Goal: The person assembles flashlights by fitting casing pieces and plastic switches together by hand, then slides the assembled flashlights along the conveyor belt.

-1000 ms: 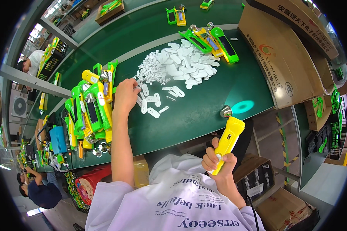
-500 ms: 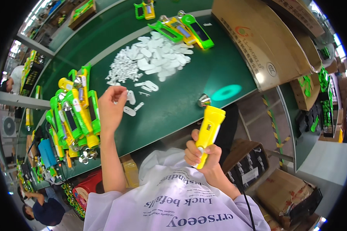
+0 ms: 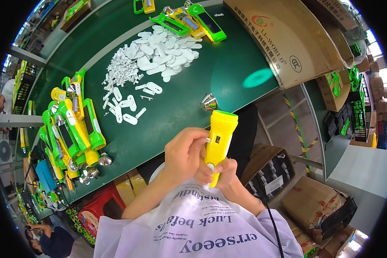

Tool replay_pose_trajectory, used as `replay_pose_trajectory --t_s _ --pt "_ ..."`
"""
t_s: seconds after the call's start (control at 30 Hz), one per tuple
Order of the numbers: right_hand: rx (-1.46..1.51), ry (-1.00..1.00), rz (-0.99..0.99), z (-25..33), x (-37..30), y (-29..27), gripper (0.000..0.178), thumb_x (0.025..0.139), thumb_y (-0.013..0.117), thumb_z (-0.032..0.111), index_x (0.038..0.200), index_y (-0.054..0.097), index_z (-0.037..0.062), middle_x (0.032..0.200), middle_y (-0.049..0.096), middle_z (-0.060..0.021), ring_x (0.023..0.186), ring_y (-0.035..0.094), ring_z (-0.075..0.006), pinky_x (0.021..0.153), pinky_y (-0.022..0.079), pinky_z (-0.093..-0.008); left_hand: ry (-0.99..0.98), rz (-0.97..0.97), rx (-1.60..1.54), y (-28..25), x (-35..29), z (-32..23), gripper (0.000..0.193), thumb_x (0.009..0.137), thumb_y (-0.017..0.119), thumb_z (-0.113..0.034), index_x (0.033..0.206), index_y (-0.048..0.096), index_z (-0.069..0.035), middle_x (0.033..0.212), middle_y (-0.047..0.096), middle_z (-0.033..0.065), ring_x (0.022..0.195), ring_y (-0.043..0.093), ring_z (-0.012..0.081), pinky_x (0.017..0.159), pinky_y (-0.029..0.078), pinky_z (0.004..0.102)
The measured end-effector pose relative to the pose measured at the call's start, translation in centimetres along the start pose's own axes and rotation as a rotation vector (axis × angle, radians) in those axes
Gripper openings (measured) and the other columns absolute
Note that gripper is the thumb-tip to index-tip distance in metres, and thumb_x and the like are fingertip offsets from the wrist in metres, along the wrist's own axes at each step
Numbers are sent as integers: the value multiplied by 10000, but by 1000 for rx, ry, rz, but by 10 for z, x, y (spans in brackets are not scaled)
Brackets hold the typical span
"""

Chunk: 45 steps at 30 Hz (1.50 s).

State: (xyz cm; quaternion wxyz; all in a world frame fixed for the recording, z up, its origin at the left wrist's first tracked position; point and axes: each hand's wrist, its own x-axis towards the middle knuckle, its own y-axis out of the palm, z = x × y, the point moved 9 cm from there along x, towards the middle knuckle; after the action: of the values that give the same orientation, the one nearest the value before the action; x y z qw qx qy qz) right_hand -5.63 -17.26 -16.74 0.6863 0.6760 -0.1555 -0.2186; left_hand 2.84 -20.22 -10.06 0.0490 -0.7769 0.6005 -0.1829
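My right hand (image 3: 224, 171) grips the lower part of a yellow flashlight body (image 3: 219, 131) near a white oval button (image 3: 210, 167). The body stands upright in the view and has a small rectangular slot in its side. A silver reflector head (image 3: 209, 102) hangs off its open top end by a thin red wire and is lit. My left hand (image 3: 184, 151) is closed in a pinch beside the slot. A tiny white plastic piece (image 3: 207, 139) shows at its fingertips. Loose small white parts (image 3: 124, 69) and flat white oval pieces (image 3: 163, 51) lie heaped on the table.
Green and yellow flashlights (image 3: 71, 124) are piled at the left, and a few more (image 3: 193, 21) lie at the far side. A large cardboard box (image 3: 266, 38) sits on the green table (image 3: 167, 116) at the right. Open cartons (image 3: 266, 176) stand below its edge. Another person (image 3: 51, 234) is at lower left.
My left hand has come from beside the white parts, right and nearer, to the flashlight's side. The flashlight has shifted slightly left and stands straighter, still in my right hand.
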Motion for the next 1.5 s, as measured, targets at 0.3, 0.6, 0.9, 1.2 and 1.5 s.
replay_pose_trajectory --t_s 0.3,0.6,0.9,1.2,1.5 --pt "-35 77 79 -4 3 2 431 639 655 65 1033 479 60 681 500 -91 522 491 -191 504 413 -331 -212 128 -191 -7 -3 20 112 814 678 92 898 623 44 860 643 88 747 616 121 652 488 236" --pt "-26 91 53 -8 0 1 438 634 652 32 1035 478 47 689 506 -106 526 500 -199 496 417 -333 -154 114 -376 -3 -2 4 107 777 716 27 874 691 -10 837 625 56 684 589 115 615 458 239" --pt "-62 99 44 -9 -2 1 436 637 646 22 1041 482 45 707 511 -109 525 504 -198 497 419 -336 -236 82 -434 -1 -2 6 122 779 732 29 887 691 -9 851 613 50 731 576 104 664 453 233" --pt "-52 115 50 -11 -2 2 421 644 643 19 1035 490 47 700 510 -104 518 498 -191 491 419 -333 -107 120 -449 -5 -1 3 115 803 698 115 879 657 39 873 586 91 652 579 108 559 487 220" --pt "-199 123 -90 -9 -7 -1 421 646 644 24 1031 474 50 680 515 -113 494 496 -185 478 421 -322 -293 104 -536 -3 -4 13 176 806 737 61 912 601 28 845 598 74 699 593 107 598 494 224"
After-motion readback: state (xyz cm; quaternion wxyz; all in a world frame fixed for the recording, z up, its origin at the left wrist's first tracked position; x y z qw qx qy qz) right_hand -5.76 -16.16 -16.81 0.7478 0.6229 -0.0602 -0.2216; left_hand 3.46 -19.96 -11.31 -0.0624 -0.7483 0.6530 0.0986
